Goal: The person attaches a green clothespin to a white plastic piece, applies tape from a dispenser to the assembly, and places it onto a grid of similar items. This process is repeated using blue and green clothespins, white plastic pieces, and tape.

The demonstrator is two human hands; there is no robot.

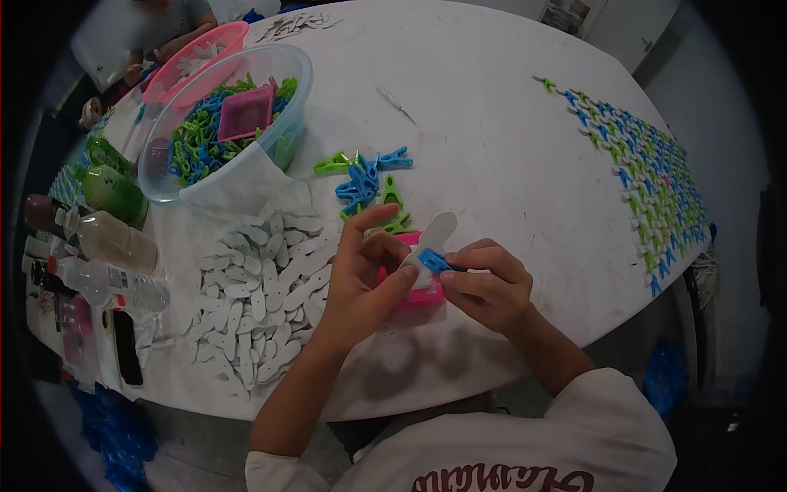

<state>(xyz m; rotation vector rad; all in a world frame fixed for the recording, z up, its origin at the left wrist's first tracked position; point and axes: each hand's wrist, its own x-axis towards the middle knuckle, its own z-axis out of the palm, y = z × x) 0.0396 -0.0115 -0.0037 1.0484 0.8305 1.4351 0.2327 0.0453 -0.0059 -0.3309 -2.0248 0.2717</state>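
Where left grip (365, 279) pinches, rounded white strip (439, 230) tilts; right grip (489, 285) holds blue clip (434, 261).

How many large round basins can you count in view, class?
2: the pink basin at the upper left, and the translucent blue basin just in front of it, holding green and blue clothespins. Others may be hidden.

Over on the white table (492, 123) lie heaped white pieces (261, 297), loose clips (358, 185), two basins (301, 102), bottles (119, 242), a slim tool (397, 104) and, along its right edge, rows of blue and green clips (656, 176).
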